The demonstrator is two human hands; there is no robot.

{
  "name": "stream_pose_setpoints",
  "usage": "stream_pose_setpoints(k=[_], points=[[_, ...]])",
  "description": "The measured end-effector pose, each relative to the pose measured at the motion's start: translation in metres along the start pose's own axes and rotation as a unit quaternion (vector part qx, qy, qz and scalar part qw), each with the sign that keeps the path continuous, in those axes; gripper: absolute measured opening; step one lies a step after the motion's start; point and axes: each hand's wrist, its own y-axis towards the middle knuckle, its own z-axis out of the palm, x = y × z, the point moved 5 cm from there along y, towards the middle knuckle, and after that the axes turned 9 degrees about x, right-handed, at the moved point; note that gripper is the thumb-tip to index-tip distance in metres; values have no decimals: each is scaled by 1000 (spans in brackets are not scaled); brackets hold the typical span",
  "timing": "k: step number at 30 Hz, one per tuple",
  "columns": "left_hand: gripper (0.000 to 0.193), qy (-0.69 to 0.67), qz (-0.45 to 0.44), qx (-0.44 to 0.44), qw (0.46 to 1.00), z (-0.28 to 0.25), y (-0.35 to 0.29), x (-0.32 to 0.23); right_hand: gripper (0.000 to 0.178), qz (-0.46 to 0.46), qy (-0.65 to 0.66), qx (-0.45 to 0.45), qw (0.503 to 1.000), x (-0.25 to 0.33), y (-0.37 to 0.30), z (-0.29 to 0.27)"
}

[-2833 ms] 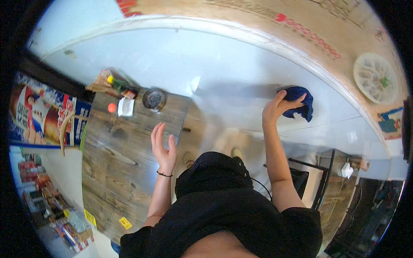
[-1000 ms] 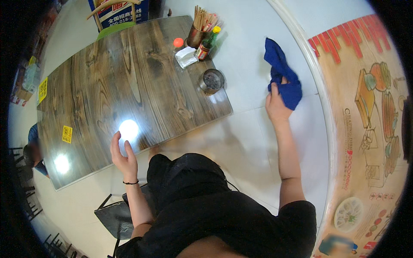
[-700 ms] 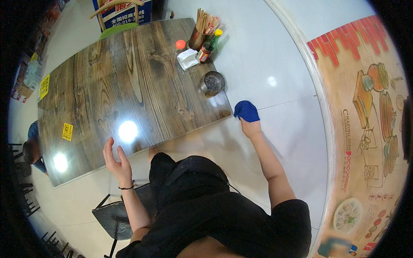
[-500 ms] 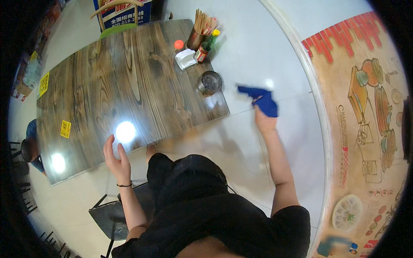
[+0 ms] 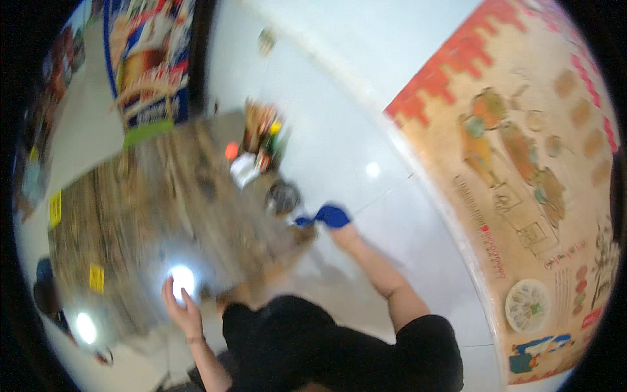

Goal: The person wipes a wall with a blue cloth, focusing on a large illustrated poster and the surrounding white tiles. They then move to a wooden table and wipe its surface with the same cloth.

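Observation:
My right hand (image 5: pixel 342 236) is closed on a blue cloth (image 5: pixel 334 216), whose loose end hangs by the right corner of a wood-grain table (image 5: pixel 150 222). Whether the cloth touches the tabletop I cannot tell. A round metal bowl (image 5: pixel 282 198) stands just beyond it, near the table's right edge. Over the near edge of the table is my left hand (image 5: pixel 185 315), holding nothing, with thumb and fingers apart. Motion smears the view.
Behind the bowl are a white napkin pack (image 5: pixel 244 170), a green bottle with a yellow cap (image 5: pixel 269 149), a chopstick holder (image 5: pixel 252 137) and an orange-red ball-like thing (image 5: pixel 232 151). A person (image 5: pixel 47 294) is at the far left. An illustrated wall (image 5: pixel 450 215) rises at right.
The view has swung, so the table sits lower and more of the wall shows. My right hand has brought the blue cloth leftward to the table's corner. My left hand stays open.

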Motion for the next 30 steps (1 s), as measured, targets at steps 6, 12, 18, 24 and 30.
stream_pose_setpoints(k=[6, 12, 18, 24, 30], points=[[30, -49, -8, 2, 999, 19, 8, 23, 20, -44, -128, 57, 989, 25, 27, -59], [27, -173, 89, 147, 970, 89, 48, -71, 22, 56, -109, -182, 976, 68, 51, -206], [31, -378, 252, 389, 801, 146, 35, -275, 19, 88, -192, -218, 953, 119, 45, -303], [54, -671, 1, 576, 467, 191, 23, -397, 21, 110, -214, -315, 918, 151, 26, -372], [40, -810, -94, 443, 373, 189, 53, -427, 26, 25, -138, -240, 961, 170, 8, -347]])
